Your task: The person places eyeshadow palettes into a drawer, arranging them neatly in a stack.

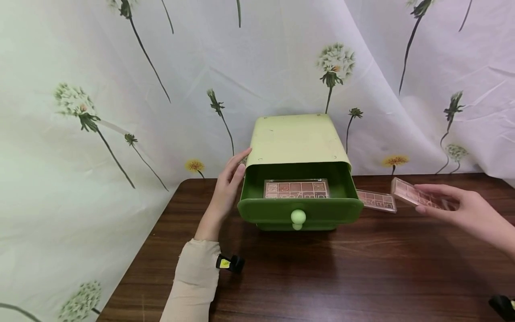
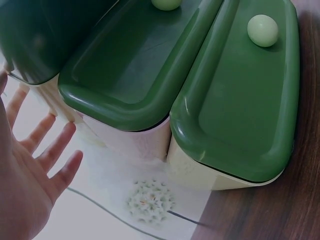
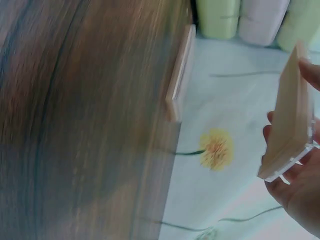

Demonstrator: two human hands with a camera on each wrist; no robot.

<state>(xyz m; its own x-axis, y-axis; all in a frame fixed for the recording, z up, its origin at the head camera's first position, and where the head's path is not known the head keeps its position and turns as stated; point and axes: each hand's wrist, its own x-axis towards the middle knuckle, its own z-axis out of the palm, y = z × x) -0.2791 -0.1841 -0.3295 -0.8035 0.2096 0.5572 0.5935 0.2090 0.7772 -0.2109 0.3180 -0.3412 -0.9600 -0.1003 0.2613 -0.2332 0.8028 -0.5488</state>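
A small drawer cabinet (image 1: pixel 297 138) with a pale green top stands on the table, its upper green drawer (image 1: pixel 263 212) pulled out. Inside that drawer lies an eyeshadow palette (image 1: pixel 295 188) with rows of pinkish pans. My left hand (image 1: pixel 223 197) is at the cabinet's left side, fingers extended along it; the left wrist view shows the fingers spread beside the cabinet. To the right of the cabinet, my right hand (image 1: pixel 468 208) grips another eyeshadow palette (image 3: pixel 284 120) between thumb and fingers, raised over the table. Below and left of it, a further palette (image 1: pixel 378 201) lies beside the cabinet.
Lower green drawer fronts (image 2: pixel 240 100) with round pale knobs (image 2: pixel 262 31) show in the left wrist view. A white cloth (image 1: pixel 181 53) printed with dandelions hangs behind the dark wooden table (image 1: pixel 362 273).
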